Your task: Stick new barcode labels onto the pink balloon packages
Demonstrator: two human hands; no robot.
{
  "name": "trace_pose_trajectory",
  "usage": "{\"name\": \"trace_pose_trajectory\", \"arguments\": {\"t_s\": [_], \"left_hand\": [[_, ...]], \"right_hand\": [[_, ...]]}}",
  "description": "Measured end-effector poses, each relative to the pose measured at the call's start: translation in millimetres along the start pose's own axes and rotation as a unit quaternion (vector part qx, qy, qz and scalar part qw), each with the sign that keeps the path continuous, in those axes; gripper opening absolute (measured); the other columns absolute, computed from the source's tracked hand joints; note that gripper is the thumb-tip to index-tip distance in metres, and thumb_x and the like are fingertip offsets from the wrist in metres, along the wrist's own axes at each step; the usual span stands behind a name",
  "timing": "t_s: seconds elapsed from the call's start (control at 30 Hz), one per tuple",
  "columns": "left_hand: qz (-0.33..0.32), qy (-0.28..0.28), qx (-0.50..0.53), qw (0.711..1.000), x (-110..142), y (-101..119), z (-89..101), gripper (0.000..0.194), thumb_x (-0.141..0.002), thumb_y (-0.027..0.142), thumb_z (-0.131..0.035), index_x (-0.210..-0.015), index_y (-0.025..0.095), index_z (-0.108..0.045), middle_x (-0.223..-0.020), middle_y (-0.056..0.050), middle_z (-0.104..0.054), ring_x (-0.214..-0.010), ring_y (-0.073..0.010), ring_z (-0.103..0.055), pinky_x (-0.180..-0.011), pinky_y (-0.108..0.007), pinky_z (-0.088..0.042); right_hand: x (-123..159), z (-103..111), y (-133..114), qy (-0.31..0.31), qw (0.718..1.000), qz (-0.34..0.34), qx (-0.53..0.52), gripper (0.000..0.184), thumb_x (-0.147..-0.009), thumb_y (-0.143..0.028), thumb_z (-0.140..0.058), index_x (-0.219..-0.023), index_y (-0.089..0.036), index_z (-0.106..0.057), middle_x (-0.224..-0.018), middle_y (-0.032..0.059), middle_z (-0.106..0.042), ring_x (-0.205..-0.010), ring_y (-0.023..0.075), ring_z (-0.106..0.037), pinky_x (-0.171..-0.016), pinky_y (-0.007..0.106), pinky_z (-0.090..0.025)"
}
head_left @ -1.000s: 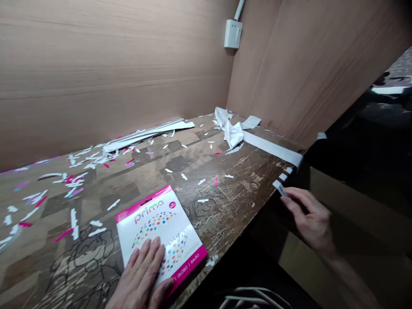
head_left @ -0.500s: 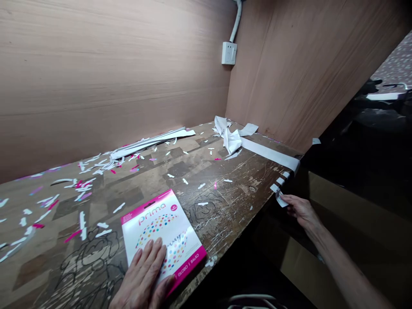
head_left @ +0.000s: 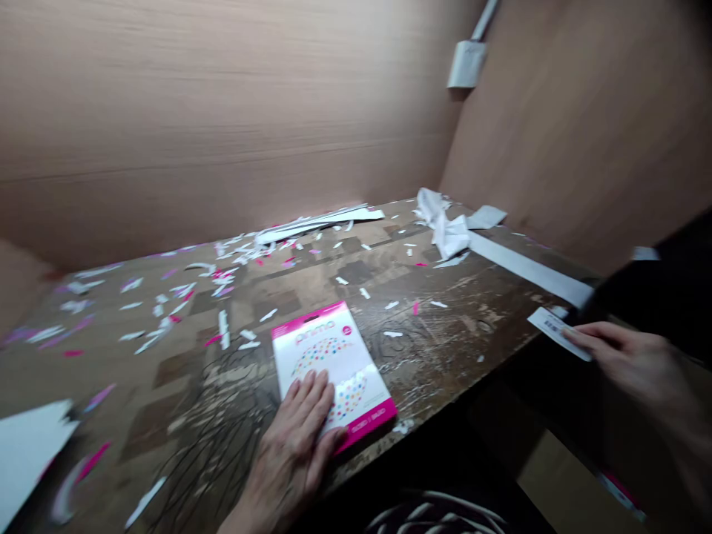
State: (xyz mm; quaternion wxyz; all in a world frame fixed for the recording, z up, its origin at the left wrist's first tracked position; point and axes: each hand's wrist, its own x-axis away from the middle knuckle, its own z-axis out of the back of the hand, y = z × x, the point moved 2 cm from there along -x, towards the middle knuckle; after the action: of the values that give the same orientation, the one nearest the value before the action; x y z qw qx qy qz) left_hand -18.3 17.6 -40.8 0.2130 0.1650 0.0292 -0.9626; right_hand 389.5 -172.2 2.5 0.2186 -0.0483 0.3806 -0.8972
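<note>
My left hand [head_left: 294, 452] lies flat with its fingers spread on a Prima balloon package [head_left: 328, 348], a white card with pink borders and coloured dots. The package rests on a scuffed wooden table [head_left: 456, 326], and my hand hides its lower left part. At the table's right edge, my right hand [head_left: 628, 363] pinches a white paper strip with a barcode [head_left: 556, 332]. The strip's near end is against my fingers.
Paper scraps in white and pink litter the table. A long white strip [head_left: 528, 271] runs from crumpled white paper [head_left: 445, 226] in the corner. A bundle of paper strips [head_left: 317, 226] lies along the wooden back wall, below a wall socket [head_left: 467, 64].
The view has swung, shifting everything right. My right hand has moved up along the table edge with the barcode strip, now showing more of it. My left hand stays on the package.
</note>
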Motion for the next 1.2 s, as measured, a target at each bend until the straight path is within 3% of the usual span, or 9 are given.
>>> {"name": "trace_pose_trajectory", "arguments": {"t_s": [0.1, 0.17, 0.23, 0.3, 0.4, 0.57, 0.87, 1.03, 1.2], "left_hand": [[0.023, -0.024, 0.024, 0.999, -2, 6, 8.3, 0.048, -0.084, 0.037, -0.047, -0.123, 0.009, -0.048, -0.129, -0.016, -0.049, -0.123, -0.0281, -0.040, -0.097, -0.046, -0.040], [0.049, -0.041, 0.045, 0.997, -2, 9, 11.0, 0.046, -0.085, 0.037, -0.046, -0.121, 0.008, -0.050, -0.129, -0.018, -0.048, -0.123, -0.0287, -0.040, -0.099, -0.046, -0.038], [0.083, -0.052, 0.067, 0.993, -1, 11, 12.7, 0.045, -0.085, 0.037, -0.045, -0.119, 0.009, -0.051, -0.134, -0.021, -0.041, -0.123, -0.0306, -0.038, -0.099, -0.046, -0.038], [0.115, -0.053, 0.090, 0.988, 0, 13, 13.7, 0.044, -0.084, 0.037, -0.047, -0.119, 0.010, -0.052, -0.141, -0.023, -0.028, -0.126, -0.0336, -0.033, -0.099, -0.047, -0.037], [0.138, -0.049, 0.127, 0.981, 1, 16, 13.3, 0.042, -0.083, 0.034, -0.049, -0.118, 0.010, -0.051, -0.146, -0.023, -0.010, -0.128, -0.0356, -0.027, -0.100, -0.047, -0.035], [0.144, -0.054, 0.162, 0.975, 2, 15, 11.0, 0.041, -0.083, 0.033, -0.050, -0.117, 0.010, -0.049, -0.146, -0.024, -0.003, -0.131, -0.0352, -0.022, -0.102, -0.047, -0.032], [0.144, -0.044, 0.177, 0.973, 1, 15, 11.1, 0.039, -0.083, 0.035, -0.049, -0.114, 0.011, -0.051, -0.147, -0.022, -0.002, -0.132, -0.0339, -0.020, -0.103, -0.047, -0.032], [0.145, -0.032, 0.174, 0.974, 2, 15, 12.4, 0.038, -0.081, 0.033, -0.052, -0.112, 0.012, -0.052, -0.147, -0.020, 0.001, -0.131, -0.0349, -0.021, -0.102, -0.047, -0.033], [0.147, -0.047, 0.179, 0.972, 2, 15, 11.6, 0.041, -0.082, 0.033, -0.051, -0.117, 0.012, -0.050, -0.147, -0.020, 0.006, -0.133, -0.0359, -0.012, -0.104, -0.047, -0.030]], "right_hand": [[13, -23, -50, -0.170, 0.984, 0.019, -0.058, 0.032, -0.063, -0.049, -0.067, -0.080, -0.022, -0.068, -0.075, 0.0064, -0.064, -0.065, 0.0183, -0.053, -0.052, 0.027, -0.038], [30, -56, -93, -0.319, 0.938, 0.093, -0.095, 0.030, -0.065, -0.049, -0.066, -0.076, -0.021, -0.067, -0.073, 0.0041, -0.062, -0.068, 0.0170, -0.052, -0.056, 0.026, -0.038], [52, -93, -133, -0.450, 0.875, 0.148, -0.098, 0.028, -0.069, -0.046, -0.063, -0.069, -0.018, -0.066, -0.067, 0.0012, -0.059, -0.066, 0.0148, -0.050, -0.059, 0.025, -0.036], [72, -130, -163, -0.530, 0.825, 0.170, -0.098, 0.026, -0.069, -0.041, -0.061, -0.064, -0.016, -0.063, -0.060, -0.0014, -0.054, -0.059, 0.0119, -0.045, -0.055, 0.023, -0.032], [91, -172, -186, -0.602, 0.779, 0.156, -0.076, 0.023, -0.065, -0.037, -0.061, -0.060, -0.014, -0.058, -0.051, -0.0045, -0.046, -0.050, 0.0086, -0.036, -0.049, 0.022, -0.024], [102, -201, -198, -0.642, 0.750, 0.154, -0.036, 0.024, -0.060, -0.036, -0.059, -0.057, -0.013, -0.054, -0.049, -0.0053, -0.042, -0.048, 0.0075, -0.031, -0.047, 0.023, -0.020], [99, -206, -202, -0.666, 0.728, 0.144, -0.069, 0.020, -0.058, -0.031, -0.061, -0.056, -0.013, -0.053, -0.051, -0.0045, -0.045, -0.052, 0.0086, -0.034, -0.051, 0.023, -0.025], [100, -208, -203, -0.661, 0.732, 0.159, -0.049, 0.020, -0.058, -0.032, -0.060, -0.055, -0.014, -0.052, -0.050, -0.0046, -0.043, -0.052, 0.0087, -0.033, -0.051, 0.023, -0.024], [102, -220, -198, -0.634, 0.742, 0.218, 0.013, 0.021, -0.061, -0.034, -0.055, -0.055, -0.014, -0.052, -0.051, -0.0038, -0.043, -0.050, 0.0088, -0.034, -0.048, 0.023, -0.025]]}}
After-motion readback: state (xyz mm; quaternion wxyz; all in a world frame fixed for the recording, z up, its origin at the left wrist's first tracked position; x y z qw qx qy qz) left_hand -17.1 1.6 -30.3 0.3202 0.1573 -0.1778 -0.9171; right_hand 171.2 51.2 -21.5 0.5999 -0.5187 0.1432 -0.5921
